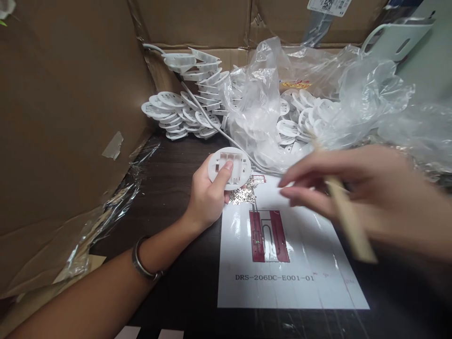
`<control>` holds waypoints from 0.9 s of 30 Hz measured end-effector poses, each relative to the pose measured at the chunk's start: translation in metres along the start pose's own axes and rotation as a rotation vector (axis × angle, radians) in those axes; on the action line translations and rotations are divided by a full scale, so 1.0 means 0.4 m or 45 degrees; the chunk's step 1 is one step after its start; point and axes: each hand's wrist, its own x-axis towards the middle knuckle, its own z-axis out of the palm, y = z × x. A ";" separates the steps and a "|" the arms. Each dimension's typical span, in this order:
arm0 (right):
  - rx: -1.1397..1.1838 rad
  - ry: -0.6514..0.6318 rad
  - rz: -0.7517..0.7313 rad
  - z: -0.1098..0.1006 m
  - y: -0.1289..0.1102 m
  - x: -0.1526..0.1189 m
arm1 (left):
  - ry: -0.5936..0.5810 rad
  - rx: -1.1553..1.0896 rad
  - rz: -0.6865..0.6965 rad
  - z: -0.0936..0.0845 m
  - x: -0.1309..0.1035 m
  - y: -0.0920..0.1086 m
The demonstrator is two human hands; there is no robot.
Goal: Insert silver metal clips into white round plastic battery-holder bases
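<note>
My left hand (208, 195) grips a round white plastic battery holder (236, 160), its thumb pressed over the rectangular recess in the middle. Just below that disc, small shiny metal contact pieces (243, 196) lie in a heap at the top of a printed sheet (300, 282). To the right, my right hand (339, 188) is raised above the sheet and smeared by motion. A flat, pale wooden stick (348, 219) sits in its grasp, slanting down past the palm. Thumb and forefinger are close together; whether a small piece is between their tips, I cannot tell.
White round holders (173, 113) are stacked at the back left, and more holders (300, 117) lie behind a crumpled clear plastic bag (257, 117). A grey cable (212, 123) crosses in front. Cardboard walls (70, 117) enclose the left and back. A pale green basket (397, 40) stands at the back right.
</note>
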 end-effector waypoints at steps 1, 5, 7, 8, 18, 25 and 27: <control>-0.035 -0.165 0.013 0.020 0.015 0.010 | -0.006 0.004 -0.007 0.000 0.000 -0.001; -0.098 -0.366 0.235 0.105 0.097 0.034 | -0.049 -0.030 -0.051 -0.002 0.001 -0.003; -0.087 -0.381 0.282 0.128 0.122 0.034 | -0.064 -0.037 -0.060 -0.003 0.001 -0.004; -0.089 -0.378 0.295 0.132 0.127 0.033 | -0.069 -0.035 -0.059 -0.003 0.001 -0.004; -0.158 -0.382 0.298 0.133 0.125 0.030 | -0.102 0.078 -0.057 -0.005 -0.001 -0.004; 0.041 0.254 0.024 0.154 0.132 0.007 | -0.135 0.079 -0.088 -0.004 0.004 -0.005; 0.090 0.526 -0.067 0.165 0.124 0.000 | -0.153 0.074 -0.105 -0.005 0.004 -0.008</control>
